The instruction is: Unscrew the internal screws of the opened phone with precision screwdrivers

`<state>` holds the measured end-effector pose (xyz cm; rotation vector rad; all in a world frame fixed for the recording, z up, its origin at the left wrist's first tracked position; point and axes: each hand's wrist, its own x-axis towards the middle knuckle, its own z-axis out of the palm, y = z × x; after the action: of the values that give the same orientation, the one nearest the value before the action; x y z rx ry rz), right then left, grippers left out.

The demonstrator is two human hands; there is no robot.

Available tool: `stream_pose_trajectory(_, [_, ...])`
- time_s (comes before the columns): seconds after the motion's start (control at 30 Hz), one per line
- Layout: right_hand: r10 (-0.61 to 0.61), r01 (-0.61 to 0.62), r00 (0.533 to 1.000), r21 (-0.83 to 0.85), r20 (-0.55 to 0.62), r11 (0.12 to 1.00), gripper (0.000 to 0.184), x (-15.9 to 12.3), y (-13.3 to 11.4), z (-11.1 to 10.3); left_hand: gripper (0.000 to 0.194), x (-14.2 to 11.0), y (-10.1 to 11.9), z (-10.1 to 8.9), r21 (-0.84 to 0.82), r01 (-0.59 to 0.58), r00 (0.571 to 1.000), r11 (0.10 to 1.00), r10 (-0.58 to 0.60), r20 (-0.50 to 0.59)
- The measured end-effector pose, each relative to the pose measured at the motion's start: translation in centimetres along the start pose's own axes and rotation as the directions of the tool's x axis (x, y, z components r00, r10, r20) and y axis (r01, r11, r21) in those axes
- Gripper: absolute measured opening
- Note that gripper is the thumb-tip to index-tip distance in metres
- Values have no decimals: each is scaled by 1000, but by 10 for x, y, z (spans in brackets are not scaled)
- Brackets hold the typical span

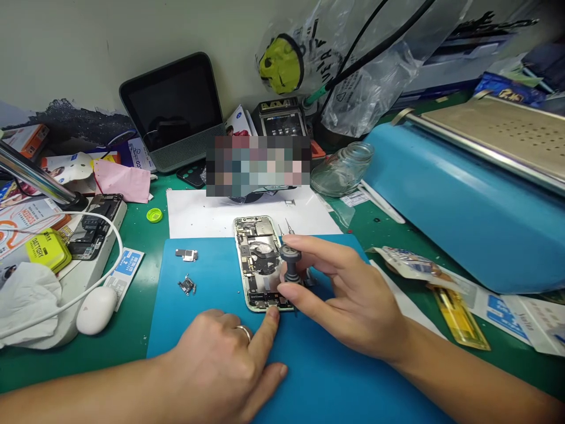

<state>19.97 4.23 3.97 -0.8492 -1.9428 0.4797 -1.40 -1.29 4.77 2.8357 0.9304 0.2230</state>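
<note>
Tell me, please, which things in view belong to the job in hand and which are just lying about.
Probably the job:
opened phone, touched by the left hand
dark tool, in the right hand
blue mat
metal-faced part
small-parts cluster

Probably just lying about:
glass jar
green cap
yellow case

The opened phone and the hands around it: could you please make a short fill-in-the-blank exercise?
The opened phone lies on a ____ mat. The left hand wears a silver ____. Its ____ finger rests at the phone's lower edge. The ____ hand grips a dark tool.

Missing words: blue; ring; index; right.
</note>
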Motion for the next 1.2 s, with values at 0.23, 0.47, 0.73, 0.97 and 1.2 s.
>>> stream_pose_trajectory(0.23, [-5, 5, 1000, -7, 4, 1000, 48, 0, 0, 0, 51, 0, 0, 0, 6, 1, 1000, 1000, -1, -8])
stream_pose_trajectory(0.47, [-2, 2, 1000, 18, -3, 1000, 48, 0, 1, 1, 52, -1, 0, 0, 3, -1, 1000, 1000, 1, -5])
stream_pose_trajectory(0.73, [2, -2, 1000, 44, -7, 999, 53, -2, 2, 1, 52, 0, 0, 0, 0, -2, 1000, 1000, 2, -12])
stream_pose_trajectory(0.97, [9, -9, 1000, 51, 1, 999, 55, -1, 2, 1, 51, 0, 0, 1, 6, -3, 1000, 1000, 3, -30])
stream_pose_trajectory(1.2, [-1, 1, 1000, 57, -1, 998, 56, -1, 2, 2, 51, 1, -1, 1, 2, -3, 1000, 1000, 3, -18])
